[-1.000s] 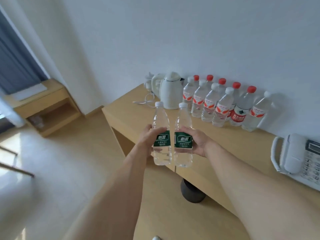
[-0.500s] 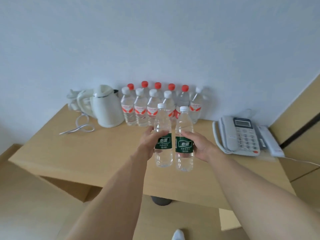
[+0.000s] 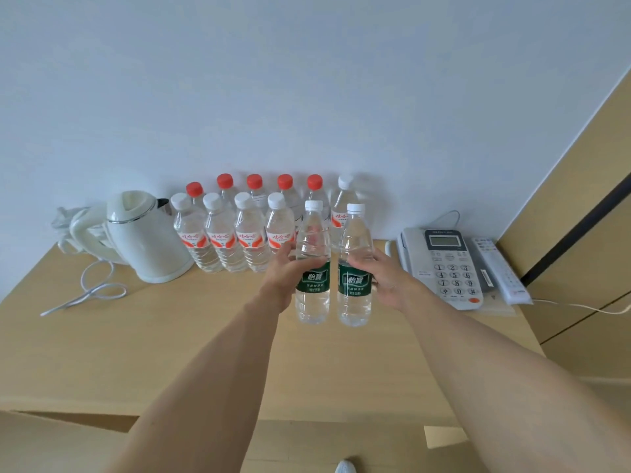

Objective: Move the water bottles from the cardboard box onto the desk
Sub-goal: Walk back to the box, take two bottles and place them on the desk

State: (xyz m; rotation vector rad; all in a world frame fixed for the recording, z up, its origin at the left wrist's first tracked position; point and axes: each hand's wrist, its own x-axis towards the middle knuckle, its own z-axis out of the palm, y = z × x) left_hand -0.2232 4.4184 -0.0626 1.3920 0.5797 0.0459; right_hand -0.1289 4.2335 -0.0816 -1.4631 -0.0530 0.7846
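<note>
Head view: the left hand [image 3: 280, 276] is curled round the left green-label bottle [image 3: 312, 264]; the right hand [image 3: 387, 279] is curled round the right green-label bottle [image 3: 355, 268]. Both bottles are upright, just beside each other, over the desk [image 3: 170, 336]; contact of their bases with the desktop cannot be determined. Against the wall stand two rows of bottles [image 3: 251, 230], red-capped and white-capped. A white kettle [image 3: 145, 235] stands to their left with a loose white cord [image 3: 95, 291]. A desk telephone [image 3: 444, 268] lies to the right, a remote [image 3: 500, 271] just beside it.
</note>
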